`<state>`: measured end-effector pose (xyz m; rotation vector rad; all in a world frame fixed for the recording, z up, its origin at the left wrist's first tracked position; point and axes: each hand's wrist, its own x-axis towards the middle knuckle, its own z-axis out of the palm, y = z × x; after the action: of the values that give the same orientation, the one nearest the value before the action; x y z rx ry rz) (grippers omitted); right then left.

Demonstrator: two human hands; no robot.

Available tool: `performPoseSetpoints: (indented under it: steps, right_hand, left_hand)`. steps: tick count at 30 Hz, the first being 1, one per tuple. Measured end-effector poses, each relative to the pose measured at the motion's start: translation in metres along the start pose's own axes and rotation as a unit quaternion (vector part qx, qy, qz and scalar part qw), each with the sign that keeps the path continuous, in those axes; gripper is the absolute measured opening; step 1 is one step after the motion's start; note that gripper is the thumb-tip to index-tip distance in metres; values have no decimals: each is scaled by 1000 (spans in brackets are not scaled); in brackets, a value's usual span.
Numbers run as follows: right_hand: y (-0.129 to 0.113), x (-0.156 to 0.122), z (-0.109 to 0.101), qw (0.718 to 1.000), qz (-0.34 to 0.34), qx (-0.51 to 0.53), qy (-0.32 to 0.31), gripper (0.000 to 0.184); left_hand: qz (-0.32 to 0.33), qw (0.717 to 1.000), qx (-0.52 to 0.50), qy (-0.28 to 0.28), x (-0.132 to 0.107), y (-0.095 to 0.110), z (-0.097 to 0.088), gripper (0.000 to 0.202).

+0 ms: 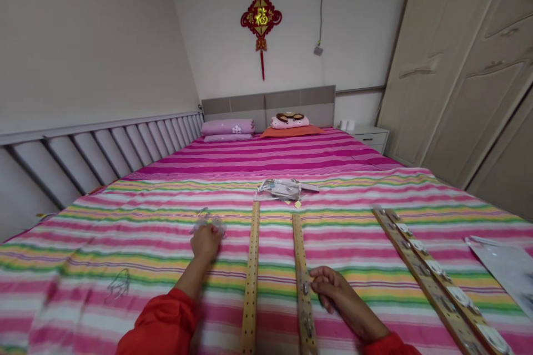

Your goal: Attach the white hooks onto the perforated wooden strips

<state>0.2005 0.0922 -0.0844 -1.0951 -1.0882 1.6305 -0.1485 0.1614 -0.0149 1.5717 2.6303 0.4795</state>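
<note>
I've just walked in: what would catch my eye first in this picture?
Probably the striped cover, pink, white, green and yellow, across the near part of the bed. On it, the right hand is at the edge of a perforated strip, the left hand at some clear plastic items. A red-and-gold ornament hangs above the headboard.

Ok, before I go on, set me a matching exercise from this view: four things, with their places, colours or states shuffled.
1. Left hand
2. Right hand
3. Rightmost strip
4. Wall ornament

A. Red and gold
B. Fingers at the clear plastic packets
C. Bears a row of white pieces
D. Fingers by the edge of a perforated strip

Pairs: 1-B, 2-D, 3-C, 4-A
</note>
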Motion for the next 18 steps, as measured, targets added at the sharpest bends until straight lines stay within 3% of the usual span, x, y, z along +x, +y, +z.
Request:
performPoseSetpoints:
  steps: [3,8,14,18]
  right_hand:
    - [0,0,0,1000,0,-1,1,29]
    - [2,0,0,1000,-14,0,4,27]
    - [7,0,-3,1000,-14,-1,-1,24]
    - [6,0,-3,1000,-7,0,4,25]
  left_hand:
    - [-13,999,-36,-12,0,-6,-1,18]
    - [-30,974,-225,-24,7,-17,1,3]
    - [-28,940,-338,-42,7,-18,-3,16]
    - [-26,899,-434,-45,3,-18,-15,19]
